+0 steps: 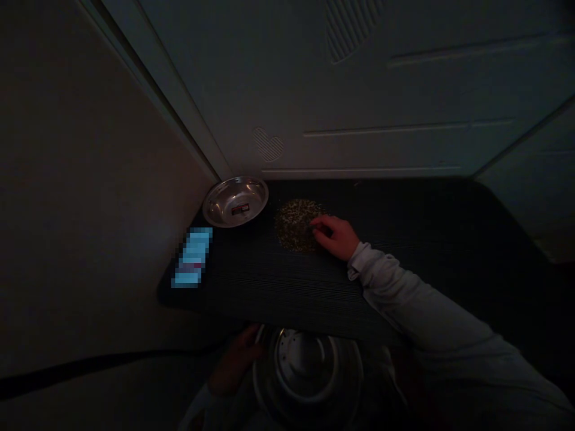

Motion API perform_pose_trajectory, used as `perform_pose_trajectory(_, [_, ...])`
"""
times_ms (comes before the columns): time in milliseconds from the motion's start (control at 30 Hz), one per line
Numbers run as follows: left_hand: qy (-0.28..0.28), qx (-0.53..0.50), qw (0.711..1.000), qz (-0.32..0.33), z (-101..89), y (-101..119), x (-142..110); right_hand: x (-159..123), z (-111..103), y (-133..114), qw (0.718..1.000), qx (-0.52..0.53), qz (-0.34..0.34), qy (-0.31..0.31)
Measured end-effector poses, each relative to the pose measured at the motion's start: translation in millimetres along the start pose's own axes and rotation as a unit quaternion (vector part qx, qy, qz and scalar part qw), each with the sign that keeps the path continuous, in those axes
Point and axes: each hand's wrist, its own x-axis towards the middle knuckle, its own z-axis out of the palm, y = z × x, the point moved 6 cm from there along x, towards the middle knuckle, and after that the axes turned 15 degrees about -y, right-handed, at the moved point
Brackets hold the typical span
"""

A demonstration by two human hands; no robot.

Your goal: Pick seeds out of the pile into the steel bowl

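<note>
Grains (291, 227) at right fingers (320, 220), slightly parted, hold unclear, dim left fingers (250, 333), opening unclear, at metal basin (348, 380)

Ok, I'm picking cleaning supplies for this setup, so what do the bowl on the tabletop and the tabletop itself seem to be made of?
The bowl looks like polished metal, probably stainless steel: it is silvery, with bright glints inside. The tabletop has a dark, fine-lined, wood-like finish; in this dim light, I can't tell real wood from laminate.
</note>
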Motion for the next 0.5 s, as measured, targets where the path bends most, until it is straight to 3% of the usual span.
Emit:
perform_pose_trajectory(200, [0.002,0.006,1.000,-0.003,1.1,-0.4,-0.2,0.6,-1.2,-0.9,0.999,-0.036,0.003,0.014])
perform_pose_trajectory(500, [0.001,0.010,1.000,0.006,1.3,1.8,-0.5,-1.8,-1.0,-1.4,1.000,0.013,0.006,0.003])
